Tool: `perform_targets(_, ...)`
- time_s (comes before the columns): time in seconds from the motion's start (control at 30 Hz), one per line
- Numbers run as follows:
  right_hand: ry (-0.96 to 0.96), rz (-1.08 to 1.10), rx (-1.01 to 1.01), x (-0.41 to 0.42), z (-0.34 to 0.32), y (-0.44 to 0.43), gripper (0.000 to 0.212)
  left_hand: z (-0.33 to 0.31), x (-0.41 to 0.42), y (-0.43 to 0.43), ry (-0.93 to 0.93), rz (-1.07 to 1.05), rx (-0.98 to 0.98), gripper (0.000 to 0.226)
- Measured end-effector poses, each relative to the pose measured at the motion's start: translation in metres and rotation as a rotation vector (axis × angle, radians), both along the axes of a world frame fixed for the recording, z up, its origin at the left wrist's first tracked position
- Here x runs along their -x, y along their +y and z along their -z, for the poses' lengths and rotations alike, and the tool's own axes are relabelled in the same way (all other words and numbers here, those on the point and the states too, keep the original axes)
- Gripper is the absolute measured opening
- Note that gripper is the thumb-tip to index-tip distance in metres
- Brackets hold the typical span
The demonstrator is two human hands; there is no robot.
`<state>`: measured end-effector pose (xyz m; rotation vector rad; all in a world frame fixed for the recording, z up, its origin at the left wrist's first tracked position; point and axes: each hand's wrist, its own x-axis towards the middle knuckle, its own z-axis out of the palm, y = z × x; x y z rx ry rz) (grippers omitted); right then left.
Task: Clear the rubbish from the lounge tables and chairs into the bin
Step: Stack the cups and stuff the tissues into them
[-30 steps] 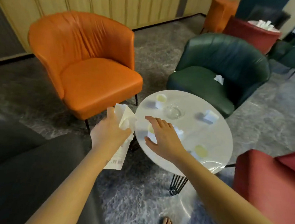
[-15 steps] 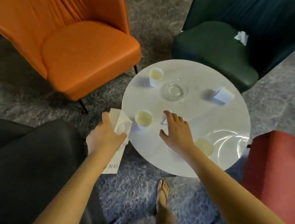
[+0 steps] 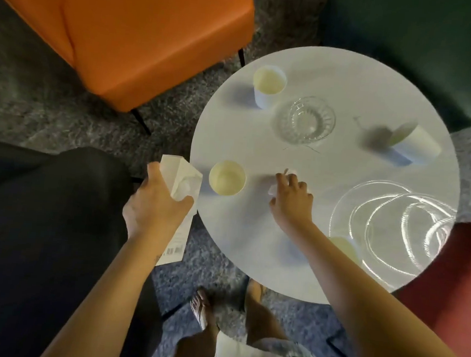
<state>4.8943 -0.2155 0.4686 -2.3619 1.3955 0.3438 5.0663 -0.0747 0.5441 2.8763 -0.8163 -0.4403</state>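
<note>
Left of centre, my left hand (image 3: 156,208) clenches crumpled paper (image 3: 185,174) just off the table (image 3: 251,250) rim. Mid-frame, my right hand (image 3: 293,201) pinches a white scrap (image 3: 272,190) lying on the top, near a cup (image 3: 226,177) — I'd lift straight up, clear of that cup. The top is glossy white — orange chair (image 3: 133,29) upper left, green chair (image 3: 409,37) upper right, grey carpet (image 3: 37,100).
</note>
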Motion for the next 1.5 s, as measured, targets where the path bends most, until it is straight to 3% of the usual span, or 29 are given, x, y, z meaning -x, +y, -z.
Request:
perform_targets(0.17, -0.103, -0.005, -0.044, 0.011, 0.000, 0.008, 0.033, 0.002, -0.004, 0.002, 0.002, 0.020, 0.017, 0.059)
perform_targets(0.4, -0.638, 0.122, 0.078, -0.029, -0.083, 0.016, 0.027, -0.037, -0.025, 0.008, 0.018, 0.076, 0.088, 0.059)
perform_targets(0.6, -0.902, 0.135, -0.085, -0.115, -0.136, 0.072, 0.028, -0.073, -0.053, 0.022, 0.090, 0.078, 0.204, 0.060)
perform_targets(0.8, -0.959, 0.218, -0.178, -0.148, -0.150, 0.095, 0.022, -0.088, -0.072, 0.039, 0.203, 0.066, 0.375, 0.060)
perform_targets(0.93, -0.951, 0.154, -0.189, -0.154, -0.154, 0.104, 0.014, -0.086, -0.078, 0.046, 0.302, 0.084, 0.395, 0.067)
perform_targets(1.27, -1.036, 0.188, -0.528, -0.146, -0.154, 0.119, 0.051, -0.082, -0.088, 0.048, 0.277, 0.098, 0.317, 0.079)
perform_targets(1.5, -1.002, 0.104, -0.601, -0.138, -0.152, 0.120, 0.053, -0.071, -0.085, 0.043, 0.189, 0.144, 0.216, 0.075)
